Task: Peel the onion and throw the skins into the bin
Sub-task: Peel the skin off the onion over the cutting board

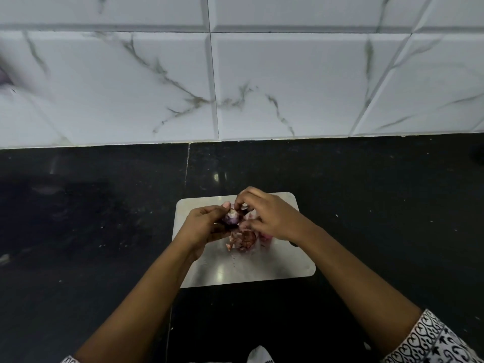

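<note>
Fig. 1. My left hand (207, 224) curls its fingers (217, 208) round the onion (231, 218); my right hand (269, 216) pinches its tip, above loose skins (243, 239) on the steel board (262, 271).

Dim, glare on steel board (222, 271), blurred wide-angle edges

Steel board (248, 271) on black counter (78, 218), white veined wall tiles (288, 74)

Single head-worn wide-angle view, tilted forward and down at black counter (78, 218). Close range: left hand (207, 222) and right hand (272, 216) at frame centre over cutting board (248, 271). Tiled wall (288, 74) straight ahead, fills upper frame.
</note>
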Tool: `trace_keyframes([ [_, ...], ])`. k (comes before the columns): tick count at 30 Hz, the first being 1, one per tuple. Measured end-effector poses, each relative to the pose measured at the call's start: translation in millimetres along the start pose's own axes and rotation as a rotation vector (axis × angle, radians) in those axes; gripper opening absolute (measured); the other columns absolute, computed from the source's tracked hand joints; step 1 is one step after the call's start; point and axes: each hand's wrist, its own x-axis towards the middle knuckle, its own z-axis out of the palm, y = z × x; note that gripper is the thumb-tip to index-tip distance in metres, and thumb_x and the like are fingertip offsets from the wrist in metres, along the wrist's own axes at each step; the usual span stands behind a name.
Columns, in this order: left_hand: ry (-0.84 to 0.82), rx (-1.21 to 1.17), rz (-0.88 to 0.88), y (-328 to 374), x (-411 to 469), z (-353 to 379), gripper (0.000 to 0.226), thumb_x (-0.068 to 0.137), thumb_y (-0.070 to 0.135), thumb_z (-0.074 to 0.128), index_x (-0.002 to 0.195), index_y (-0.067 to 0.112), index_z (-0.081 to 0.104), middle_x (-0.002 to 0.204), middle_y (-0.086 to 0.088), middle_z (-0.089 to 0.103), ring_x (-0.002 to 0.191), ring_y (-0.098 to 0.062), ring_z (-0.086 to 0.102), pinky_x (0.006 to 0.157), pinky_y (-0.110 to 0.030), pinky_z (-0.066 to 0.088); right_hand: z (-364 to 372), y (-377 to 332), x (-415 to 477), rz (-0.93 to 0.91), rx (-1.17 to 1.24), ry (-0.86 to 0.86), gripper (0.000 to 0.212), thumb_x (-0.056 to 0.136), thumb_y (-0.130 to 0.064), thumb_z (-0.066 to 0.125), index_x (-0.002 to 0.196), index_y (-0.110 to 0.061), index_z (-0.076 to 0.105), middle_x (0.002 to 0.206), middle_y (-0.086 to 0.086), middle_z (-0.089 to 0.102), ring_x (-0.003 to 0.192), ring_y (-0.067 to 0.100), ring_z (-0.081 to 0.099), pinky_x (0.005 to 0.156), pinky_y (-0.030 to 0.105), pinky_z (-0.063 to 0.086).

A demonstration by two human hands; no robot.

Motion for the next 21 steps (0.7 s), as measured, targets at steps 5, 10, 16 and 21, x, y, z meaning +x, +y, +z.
trace_keyframes([
  [5,0.014,-0.009,-0.002,-5.1,2.0,2.2,0.023,0.091,0.024,0.058,0.082,0.006,0.07,0.066,-0.004,0.073,0.061,-0.014,0.07,0.055,-0.022,0.055,3.8,0.1,1.0,-0.024,-0.03,0.0,0.029,0.081,-0.019,0.068,0.105,-0.012,0.053,0.113,0.001,0.049,0.082,0.007,0.05,0.067,0.016,0.039],
  [10,-0.005,-0.008,0.002,-2.0,4.3,0.6,0.024,0.09,0.024,0.058,0.083,0.004,0.069,0.067,-0.006,0.073,0.061,-0.015,0.07,0.055,-0.023,0.055,2.8,4.3,1.6,-0.054,-0.007,-0.004,0.017,0.081,-0.012,0.067,0.095,-0.01,0.058,0.115,0.003,0.049,0.09,0.014,0.056,0.074,0.025,0.046],
  [16,-0.104,0.03,-0.061,0.9,6.6,-2.7,0.029,0.092,0.034,0.054,0.094,0.007,0.067,0.076,-0.007,0.069,0.062,-0.016,0.066,0.058,-0.025,0.055,-2.4,11.4,3.1,-0.085,0.074,0.041,0.021,0.079,-0.012,0.07,0.098,-0.01,0.061,0.11,0.002,0.054,0.089,0.005,0.055,0.078,0.016,0.046],
  [21,-0.2,0.0,-0.118,-2.1,6.2,-5.7,0.035,0.076,0.04,0.062,0.088,0.007,0.068,0.075,-0.009,0.068,0.059,-0.014,0.064,0.057,-0.022,0.056,-7.1,11.2,3.9,-0.119,0.036,0.001,0.024,0.078,-0.009,0.069,0.1,-0.01,0.059,0.107,0.003,0.053,0.089,0.012,0.056,0.073,0.021,0.049],
])
